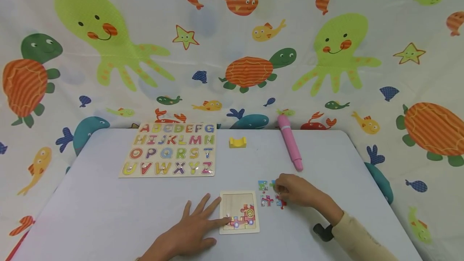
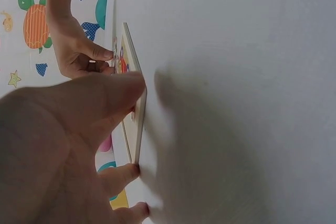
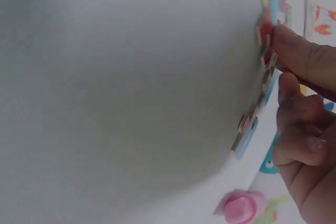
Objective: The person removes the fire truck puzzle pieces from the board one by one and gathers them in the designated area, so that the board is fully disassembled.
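Observation:
A small wooden jigsaw tray lies at the front middle of the table with a few joined pieces along its lower right. My left hand rests beside it with fingers spread, the index fingertip on the pieces at lower left. In the left wrist view, the thumb is near the tray's edge. Right of the tray lie several loose puzzle pieces. My right hand is over them, thumb and curled fingers pinching at one piece, mostly hidden by the fingers.
A wooden alphabet board lies at the back left. A yellow block and a pink marker-shaped stick are at the back. A dark object shows by the right wrist. A sea-animal cloth hangs behind the table.

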`<act>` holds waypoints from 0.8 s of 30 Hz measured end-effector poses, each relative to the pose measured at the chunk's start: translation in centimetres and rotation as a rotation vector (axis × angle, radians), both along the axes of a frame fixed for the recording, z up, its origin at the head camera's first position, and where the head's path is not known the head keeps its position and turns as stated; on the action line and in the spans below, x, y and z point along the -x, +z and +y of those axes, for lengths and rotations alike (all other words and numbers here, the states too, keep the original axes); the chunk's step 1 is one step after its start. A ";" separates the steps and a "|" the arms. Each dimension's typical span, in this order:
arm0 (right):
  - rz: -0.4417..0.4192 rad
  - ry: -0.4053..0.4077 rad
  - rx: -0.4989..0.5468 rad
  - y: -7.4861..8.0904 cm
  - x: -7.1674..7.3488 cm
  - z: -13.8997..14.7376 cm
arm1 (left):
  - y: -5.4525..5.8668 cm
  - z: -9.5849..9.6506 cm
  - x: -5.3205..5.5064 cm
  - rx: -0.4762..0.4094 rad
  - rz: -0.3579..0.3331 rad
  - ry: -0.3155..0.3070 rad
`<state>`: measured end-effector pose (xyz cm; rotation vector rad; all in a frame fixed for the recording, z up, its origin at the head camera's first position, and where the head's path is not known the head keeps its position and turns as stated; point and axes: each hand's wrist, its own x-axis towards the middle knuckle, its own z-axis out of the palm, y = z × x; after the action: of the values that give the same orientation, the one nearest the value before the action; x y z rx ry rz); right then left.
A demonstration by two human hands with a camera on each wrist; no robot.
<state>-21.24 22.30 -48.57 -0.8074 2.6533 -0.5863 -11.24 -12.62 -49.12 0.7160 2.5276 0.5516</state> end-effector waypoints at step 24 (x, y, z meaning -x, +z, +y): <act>0.222 0.422 -0.113 -0.5 -1.7 -6.9 | 0.0 -0.1 0.1 0.009 0.009 -0.019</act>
<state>-19.58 15.41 -49.08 -1.4156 2.5550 -0.2463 -11.30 -12.76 -49.15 0.7407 2.5275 0.5313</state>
